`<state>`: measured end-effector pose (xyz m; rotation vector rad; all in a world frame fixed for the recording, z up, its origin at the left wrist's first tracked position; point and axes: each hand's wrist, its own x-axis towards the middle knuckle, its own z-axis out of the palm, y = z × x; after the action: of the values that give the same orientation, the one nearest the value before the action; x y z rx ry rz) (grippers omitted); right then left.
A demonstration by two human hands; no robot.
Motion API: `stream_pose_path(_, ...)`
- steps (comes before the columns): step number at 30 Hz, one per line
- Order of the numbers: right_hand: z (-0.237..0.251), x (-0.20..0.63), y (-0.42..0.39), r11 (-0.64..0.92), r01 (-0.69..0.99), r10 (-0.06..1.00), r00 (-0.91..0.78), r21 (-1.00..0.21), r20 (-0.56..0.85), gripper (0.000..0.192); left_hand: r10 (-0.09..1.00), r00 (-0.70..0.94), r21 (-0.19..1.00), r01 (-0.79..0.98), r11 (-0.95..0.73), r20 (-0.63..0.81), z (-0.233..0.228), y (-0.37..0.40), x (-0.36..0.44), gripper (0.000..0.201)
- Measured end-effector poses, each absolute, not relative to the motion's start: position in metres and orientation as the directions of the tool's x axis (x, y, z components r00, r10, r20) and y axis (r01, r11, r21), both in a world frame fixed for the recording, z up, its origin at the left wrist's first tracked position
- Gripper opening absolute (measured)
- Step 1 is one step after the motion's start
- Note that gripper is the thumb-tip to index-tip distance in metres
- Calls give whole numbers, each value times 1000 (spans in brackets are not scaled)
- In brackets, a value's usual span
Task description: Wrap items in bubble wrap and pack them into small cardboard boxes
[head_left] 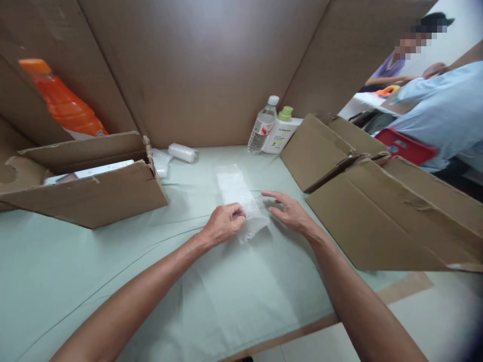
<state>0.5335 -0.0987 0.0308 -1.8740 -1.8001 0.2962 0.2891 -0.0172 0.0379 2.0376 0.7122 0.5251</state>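
At the far left of your bench an orange bottle leaned against the cardboard wall, behind an open cardboard box whose near flap hung toward you; something white and flat lay inside it, too hidden to name. Just right of that box, a small white roll lay on the pale green table cover, near the back wall. In the middle, your left hand was curled closed, with thumb and fingertips pinching the near left edge of a clear plastic packet that lay flat on the cover, stretching away from you. Your right hand rested just beside the packet's near right corner, fingers stretched out flat and spread, gripping nothing; whether the fingertips touched the plastic I could not tell. Behind them, against the wall, a clear water bottle stood upright touching a white lotion bottle with a green cap. To the right sat a second open cardboard box, flaps splayed. Beyond it, at the far right, another person's light blue sleeve showed beside a red object.
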Motion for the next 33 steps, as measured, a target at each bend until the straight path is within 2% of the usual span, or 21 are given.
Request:
stream_pose_path(3, 36, 528, -126, 39, 842, 991, 38, -539, 131, 64, 626, 778, 873, 261, -413, 63, 46, -1, 298, 14)
stream_pose_path(5, 36, 518, -124, 80, 816, 989, 7, -573, 149, 63, 624, 779, 877, 260, -404, 57, 50, 8, 305, 13)
stream_pose_path(7, 34, 507, -110, 92, 787, 979, 42, -610, 202, 46, 652, 755, 877, 266, -399, 67, 51, 14, 308, 15)
stream_pose_path(9, 28, 502, -92, 73, 770, 963, 111, -634, 245, 25, 707, 701, 874, 279, -397, 98, 52, 15, 306, 29)
stream_pose_path(12, 20, 504, -66, 47, 762, 953, 159, -645, 257, 20, 797, 574, 857, 301, -418, 187, 50, 8, 295, 53)
stream_pose_path(14, 16, 508, -51, 39, 769, 955, 160, -638, 251, 18, 785, 538, 781, 329, -531, 307, 46, 0, 289, 58)
stream_pose_path(16, 14, 511, -38, 30, 782, 958, 155, -623, 241, 14, 690, 604, 630, 367, -684, 398, 40, -7, 289, 49)
stream_pose_path(18, 15, 512, -29, 21, 797, 960, 154, -603, 236, 12, 602, 697, 503, 387, -773, 390, 30, -10, 294, 38)
stream_pose_path(21, 18, 512, -31, -5, 816, 943, 196, -578, 269, 28, 595, 743, 480, 419, -770, 306, 14, -8, 304, 33)
stream_pose_path(24, 21, 513, -58, 40, 870, 909, 173, -491, 379, 34, 599, 761, 472, 444, -761, 251, 5, -2, 307, 37)
stream_pose_path(26, 21, 512, -82, 136, 918, 915, 29, -373, 403, 30, 589, 777, 473, 444, -761, 220, 5, 1, 305, 39)
stream_pose_path(29, 19, 505, -104, 255, 948, 935, -192, -190, 299, 28, 581, 795, 478, 448, -755, 173, 9, 4, 302, 44)
stream_pose_path(33, 13, 492, -92, 226, 973, 952, -212, -43, 220, 23, 578, 806, 479, 458, -748, 131, 16, 5, 303, 59)
